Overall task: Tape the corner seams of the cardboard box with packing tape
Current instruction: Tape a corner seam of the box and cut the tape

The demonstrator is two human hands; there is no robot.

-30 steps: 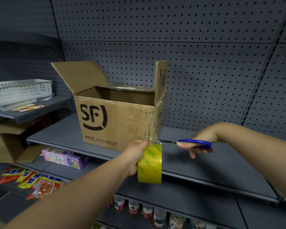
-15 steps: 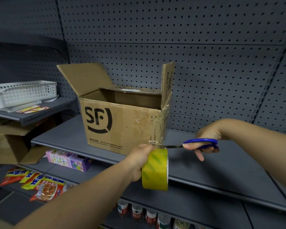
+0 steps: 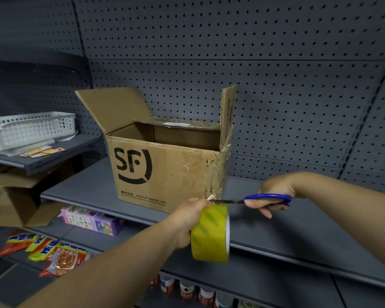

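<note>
Left hand [image 3: 187,221] is nearest, fingers curled round the yellow tape roll [image 3: 210,234], held on edge just below the front lip of the shelf [image 3: 298,223]. Roll looks light and rigid, with a slick outer face. Best hold is round the rim or through the core, thumb off the sticky side.

Right hand [image 3: 273,193] grips the blue-handled scissors [image 3: 260,196], with the blades pointing left at the short run of tape [image 3: 212,196] between roll and box. Can't tell whether the blades have bitten through yet.

That film is thin and clingy and will fold onto itself if it goes slack, so keep it taut from the roll until it's cut.

Cardboard box [image 3: 160,174] sits on the shelf near its front edge, top flaps up. The front-right corner seam [image 3: 220,170] is already wrapped in clear tape, wrinkled in places. What shows of the inside looks empty, so the box is likely light and will skid if tugged by the tape. Panels are stiff, but that corner looks worn and soft. Press tape down with a flat palm while bracing the box wall.

Behind is a grey pegboard wall [image 3: 276,85], with a white basket [image 3: 29,127] on the left shelf.
</note>
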